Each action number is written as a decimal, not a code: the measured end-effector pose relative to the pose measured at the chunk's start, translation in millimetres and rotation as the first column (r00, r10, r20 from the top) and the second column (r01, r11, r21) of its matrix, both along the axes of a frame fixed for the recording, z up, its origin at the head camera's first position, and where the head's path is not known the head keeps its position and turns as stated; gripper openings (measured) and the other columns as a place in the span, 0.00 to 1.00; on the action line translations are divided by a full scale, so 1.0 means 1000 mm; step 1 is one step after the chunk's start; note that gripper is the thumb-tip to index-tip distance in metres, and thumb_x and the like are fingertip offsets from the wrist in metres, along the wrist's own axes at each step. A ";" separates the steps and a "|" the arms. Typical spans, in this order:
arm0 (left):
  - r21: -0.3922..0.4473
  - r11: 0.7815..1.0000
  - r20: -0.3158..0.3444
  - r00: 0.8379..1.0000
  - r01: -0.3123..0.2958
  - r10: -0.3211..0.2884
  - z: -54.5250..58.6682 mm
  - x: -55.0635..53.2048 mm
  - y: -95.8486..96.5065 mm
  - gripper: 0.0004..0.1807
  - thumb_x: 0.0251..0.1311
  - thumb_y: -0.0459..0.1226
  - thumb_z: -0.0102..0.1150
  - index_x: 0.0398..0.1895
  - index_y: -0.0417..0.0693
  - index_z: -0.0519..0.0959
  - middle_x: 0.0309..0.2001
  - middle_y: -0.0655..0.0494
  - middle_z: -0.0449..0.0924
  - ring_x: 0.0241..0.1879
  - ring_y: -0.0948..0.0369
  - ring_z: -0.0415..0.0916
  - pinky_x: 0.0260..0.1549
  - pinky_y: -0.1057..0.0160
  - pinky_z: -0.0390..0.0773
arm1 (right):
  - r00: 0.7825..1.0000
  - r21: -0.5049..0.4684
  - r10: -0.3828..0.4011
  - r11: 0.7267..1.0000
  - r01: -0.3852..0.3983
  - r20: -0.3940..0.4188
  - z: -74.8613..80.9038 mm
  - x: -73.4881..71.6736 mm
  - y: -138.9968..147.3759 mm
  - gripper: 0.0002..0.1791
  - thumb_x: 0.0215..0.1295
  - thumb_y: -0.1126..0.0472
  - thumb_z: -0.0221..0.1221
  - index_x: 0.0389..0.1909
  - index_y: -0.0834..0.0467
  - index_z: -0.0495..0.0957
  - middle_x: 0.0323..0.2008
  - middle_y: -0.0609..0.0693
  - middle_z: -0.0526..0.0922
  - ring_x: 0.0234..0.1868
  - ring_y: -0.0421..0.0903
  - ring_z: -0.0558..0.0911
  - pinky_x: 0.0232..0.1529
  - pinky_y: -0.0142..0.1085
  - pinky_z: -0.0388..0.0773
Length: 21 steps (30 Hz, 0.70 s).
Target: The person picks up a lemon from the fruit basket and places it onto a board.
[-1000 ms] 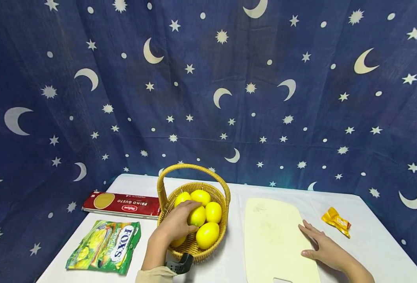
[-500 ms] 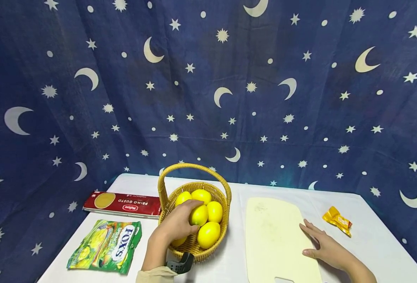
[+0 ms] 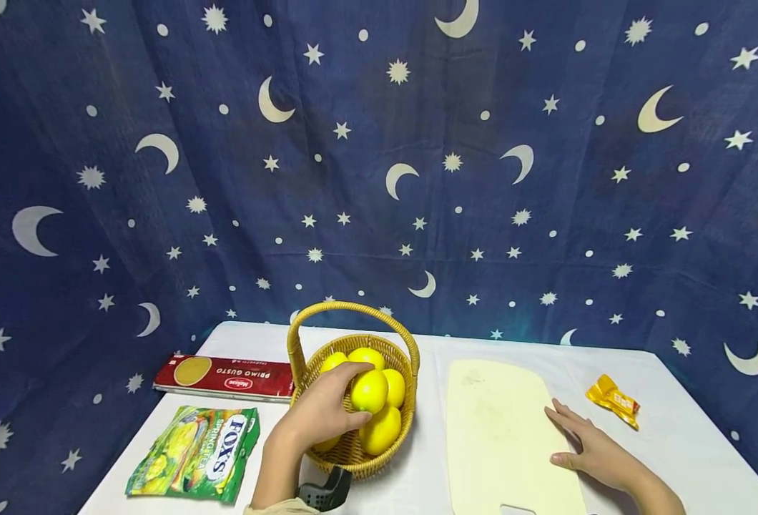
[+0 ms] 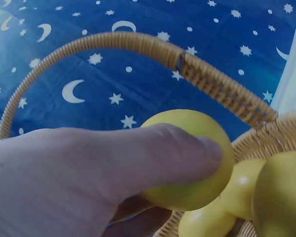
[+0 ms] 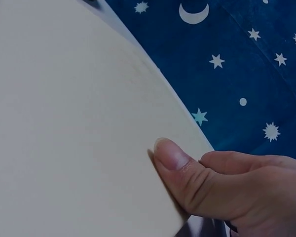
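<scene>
My left hand point(image 3: 321, 408) grips a yellow lemon point(image 3: 369, 391) over the wicker basket point(image 3: 411, 422). In the left wrist view the thumb lies along the side of this lemon point(image 4: 187, 197), with other fingers curled beneath it. Several more lemons point(image 3: 380, 430) sit in the basket under and around it. On the right, my right hand point(image 3: 594, 450) rests at the right edge of a cream cutting board point(image 3: 501, 436), its fingers extended. The right wrist view shows the thumb point(image 5: 170, 155) on the board's surface point(image 5: 79, 123).
A red spaghetti pack point(image 3: 224, 377) lies left of the basket, partly behind it. In front of that is a green Fox's candy bag point(image 3: 192, 454). A small orange packet point(image 3: 613, 402) lies right of the board. The basket's tall handle point(image 3: 353, 306) arches above the lemons.
My left hand has lifted the lemon a little and moved it slightly right, over its neighbours. The right hand stays in place at the board's edge.
</scene>
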State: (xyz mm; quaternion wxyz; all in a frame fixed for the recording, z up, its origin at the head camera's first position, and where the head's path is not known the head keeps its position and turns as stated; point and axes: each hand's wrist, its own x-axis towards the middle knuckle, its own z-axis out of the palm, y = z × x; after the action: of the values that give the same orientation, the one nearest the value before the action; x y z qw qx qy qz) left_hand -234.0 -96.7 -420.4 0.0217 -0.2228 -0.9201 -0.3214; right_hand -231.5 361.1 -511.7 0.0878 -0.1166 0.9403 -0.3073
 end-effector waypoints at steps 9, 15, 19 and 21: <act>0.009 0.998 0.011 0.998 0.066 -0.067 0.016 0.015 0.008 0.36 0.46 0.44 0.71 0.62 0.55 0.71 0.58 0.61 0.75 0.54 0.61 0.73 0.56 0.53 0.74 | 1.000 -0.005 -0.019 1.000 0.019 0.013 -0.002 0.003 0.002 0.50 0.47 0.45 0.67 0.66 0.69 0.61 0.69 0.74 0.49 0.67 0.77 0.47 0.61 0.71 0.41; 0.007 0.989 0.044 0.988 0.147 -0.147 0.027 0.026 0.023 0.34 0.46 0.46 0.71 0.61 0.59 0.73 0.55 0.66 0.76 0.52 0.65 0.72 0.55 0.58 0.74 | 1.000 -0.044 -0.018 0.999 0.018 0.013 -0.004 0.003 0.001 0.49 0.48 0.45 0.67 0.66 0.68 0.61 0.70 0.72 0.48 0.68 0.76 0.45 0.62 0.71 0.40; 0.028 0.977 0.033 0.976 0.213 -0.214 0.029 0.029 0.037 0.33 0.46 0.46 0.71 0.59 0.60 0.73 0.52 0.69 0.77 0.49 0.68 0.72 0.54 0.62 0.74 | 1.000 -0.045 -0.019 0.999 0.019 -0.003 -0.004 0.004 0.001 0.49 0.48 0.45 0.67 0.66 0.68 0.62 0.70 0.73 0.49 0.68 0.76 0.45 0.62 0.71 0.40; 0.022 0.972 0.005 0.972 0.234 -0.234 0.027 0.030 0.046 0.33 0.47 0.46 0.70 0.60 0.60 0.73 0.53 0.69 0.76 0.51 0.68 0.72 0.55 0.62 0.74 | 1.000 -0.043 -0.019 0.999 0.019 -0.010 -0.004 0.004 0.002 0.49 0.48 0.45 0.67 0.66 0.68 0.62 0.70 0.73 0.49 0.68 0.76 0.45 0.62 0.71 0.40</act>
State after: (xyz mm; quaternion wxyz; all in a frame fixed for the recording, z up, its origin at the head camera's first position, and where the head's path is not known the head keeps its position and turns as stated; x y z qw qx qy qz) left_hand -204.5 -51.1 -393.8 -0.0176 -0.3283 -0.8840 -0.3324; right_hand -227.1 363.2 -515.4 0.0775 -0.1112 0.9350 -0.3279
